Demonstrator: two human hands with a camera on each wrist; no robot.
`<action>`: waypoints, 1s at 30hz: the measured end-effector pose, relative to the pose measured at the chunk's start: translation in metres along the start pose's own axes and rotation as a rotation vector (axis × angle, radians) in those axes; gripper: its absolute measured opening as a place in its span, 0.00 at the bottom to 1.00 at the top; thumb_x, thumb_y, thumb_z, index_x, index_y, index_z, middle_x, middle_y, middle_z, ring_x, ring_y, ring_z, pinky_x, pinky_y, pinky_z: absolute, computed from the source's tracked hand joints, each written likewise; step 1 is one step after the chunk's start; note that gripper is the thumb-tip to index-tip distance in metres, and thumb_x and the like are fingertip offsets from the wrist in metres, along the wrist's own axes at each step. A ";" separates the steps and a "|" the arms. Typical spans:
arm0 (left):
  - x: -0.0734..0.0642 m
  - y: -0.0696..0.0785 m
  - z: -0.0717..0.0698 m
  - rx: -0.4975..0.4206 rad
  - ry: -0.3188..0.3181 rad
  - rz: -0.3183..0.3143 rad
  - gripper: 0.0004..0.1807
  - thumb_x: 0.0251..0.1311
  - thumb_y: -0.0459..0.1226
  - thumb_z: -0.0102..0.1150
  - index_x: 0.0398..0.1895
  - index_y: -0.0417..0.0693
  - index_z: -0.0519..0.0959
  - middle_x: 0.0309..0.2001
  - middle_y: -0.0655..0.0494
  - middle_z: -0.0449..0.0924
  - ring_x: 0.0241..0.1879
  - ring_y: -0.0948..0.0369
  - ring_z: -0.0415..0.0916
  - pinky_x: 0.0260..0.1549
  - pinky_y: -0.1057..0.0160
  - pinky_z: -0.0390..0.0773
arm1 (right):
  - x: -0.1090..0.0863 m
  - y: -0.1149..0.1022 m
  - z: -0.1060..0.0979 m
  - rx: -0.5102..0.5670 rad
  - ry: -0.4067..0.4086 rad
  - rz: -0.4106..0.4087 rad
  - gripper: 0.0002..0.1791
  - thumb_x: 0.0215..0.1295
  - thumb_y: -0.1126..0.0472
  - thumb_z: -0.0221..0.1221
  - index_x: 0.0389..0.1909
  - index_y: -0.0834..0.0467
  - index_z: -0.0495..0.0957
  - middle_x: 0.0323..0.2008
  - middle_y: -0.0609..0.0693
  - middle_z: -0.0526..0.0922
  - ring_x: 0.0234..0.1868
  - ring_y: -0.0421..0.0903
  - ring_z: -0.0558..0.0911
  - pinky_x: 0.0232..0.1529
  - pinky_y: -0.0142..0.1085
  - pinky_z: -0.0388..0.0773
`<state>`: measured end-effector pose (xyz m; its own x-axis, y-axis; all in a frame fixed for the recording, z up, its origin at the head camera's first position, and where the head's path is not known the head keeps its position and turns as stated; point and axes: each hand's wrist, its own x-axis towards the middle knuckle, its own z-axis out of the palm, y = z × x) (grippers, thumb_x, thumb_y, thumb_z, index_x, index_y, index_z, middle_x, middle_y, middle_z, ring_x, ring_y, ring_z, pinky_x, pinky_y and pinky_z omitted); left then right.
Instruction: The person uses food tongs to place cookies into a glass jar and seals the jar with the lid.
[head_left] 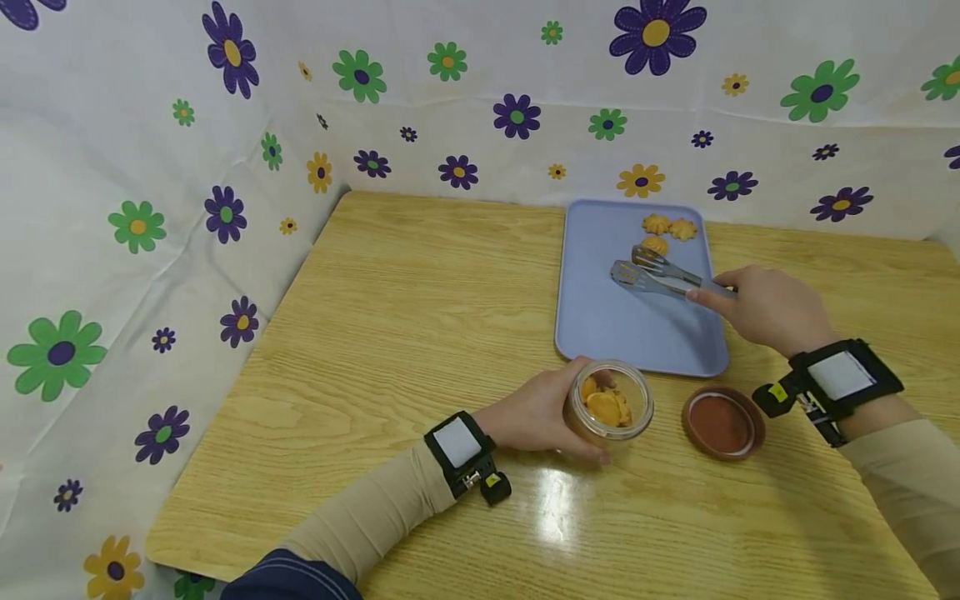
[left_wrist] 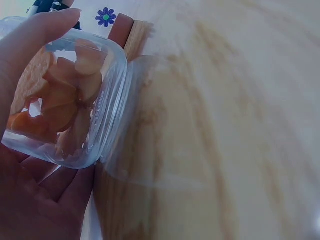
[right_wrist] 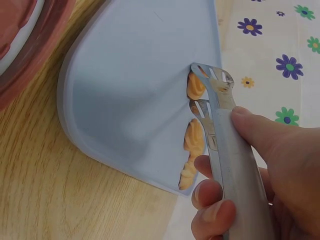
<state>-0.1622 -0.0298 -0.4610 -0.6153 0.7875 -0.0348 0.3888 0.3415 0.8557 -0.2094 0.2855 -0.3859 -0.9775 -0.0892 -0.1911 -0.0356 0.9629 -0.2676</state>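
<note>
With curled fingers, your left hand [head_left: 536,412] is clasping the jar [head_left: 639,426], your right hand [head_left: 780,308] the tongs [right_wrist: 240,175] over the tray [head_left: 622,325].

The tongs [right_wrist: 237,165] are showing silver-grey, the tray [head_left: 637,333] pale blue, the biscuits [head_left: 682,229] golden, the lid [head_left: 722,423] at four o'clock reddish-brown, the counter [head_left: 420,317] yellowish woodgrain, the white cloth [head_left: 420,108] purple, green and yellow flowers.

Tray [head_left: 630,329] set on table [head_left: 420,292], jar [head_left: 615,435] before it, lid [head_left: 722,425] right of jar; cookies [head_left: 656,223] placed toward tray's far right corner, tongs [head_left: 678,272] seemingly held above.
</note>
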 end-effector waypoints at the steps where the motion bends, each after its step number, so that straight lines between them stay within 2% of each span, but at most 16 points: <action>1: 0.000 0.000 0.000 0.000 0.000 0.001 0.48 0.40 0.49 0.83 0.66 0.55 0.67 0.62 0.61 0.77 0.61 0.67 0.73 0.66 0.65 0.71 | -0.001 0.000 0.000 -0.002 0.004 -0.002 0.49 0.69 0.28 0.47 0.60 0.73 0.79 0.41 0.68 0.85 0.34 0.56 0.79 0.23 0.46 0.76; 7: 0.000 0.000 0.001 -0.003 0.001 0.009 0.48 0.40 0.49 0.83 0.66 0.55 0.67 0.63 0.60 0.76 0.61 0.66 0.73 0.66 0.65 0.71 | -0.005 0.004 -0.001 0.012 0.014 -0.005 0.48 0.70 0.28 0.47 0.59 0.72 0.80 0.41 0.67 0.85 0.33 0.56 0.78 0.21 0.41 0.70; 15: 0.000 -0.002 0.001 -0.009 0.000 0.009 0.50 0.39 0.50 0.83 0.67 0.56 0.66 0.62 0.61 0.76 0.61 0.67 0.73 0.65 0.64 0.72 | -0.011 0.006 -0.006 0.025 0.037 -0.015 0.46 0.70 0.29 0.48 0.56 0.71 0.82 0.35 0.60 0.83 0.32 0.55 0.77 0.21 0.40 0.67; 24: 0.000 -0.003 0.002 -0.017 -0.001 0.001 0.50 0.39 0.50 0.84 0.67 0.57 0.66 0.62 0.61 0.76 0.61 0.67 0.73 0.66 0.64 0.72 | -0.015 0.005 -0.008 0.040 0.048 -0.009 0.48 0.68 0.27 0.47 0.58 0.69 0.82 0.33 0.58 0.81 0.31 0.54 0.76 0.19 0.40 0.64; 30: 0.001 -0.002 0.001 -0.011 -0.003 -0.002 0.50 0.40 0.50 0.83 0.68 0.56 0.66 0.63 0.60 0.76 0.62 0.66 0.73 0.66 0.64 0.71 | -0.015 0.007 -0.010 0.053 0.053 -0.005 0.48 0.70 0.27 0.45 0.58 0.69 0.82 0.28 0.56 0.78 0.26 0.52 0.73 0.19 0.39 0.60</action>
<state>-0.1624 -0.0295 -0.4632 -0.6144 0.7880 -0.0382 0.3799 0.3380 0.8611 -0.1972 0.2958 -0.3753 -0.9870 -0.0789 -0.1399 -0.0306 0.9475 -0.3184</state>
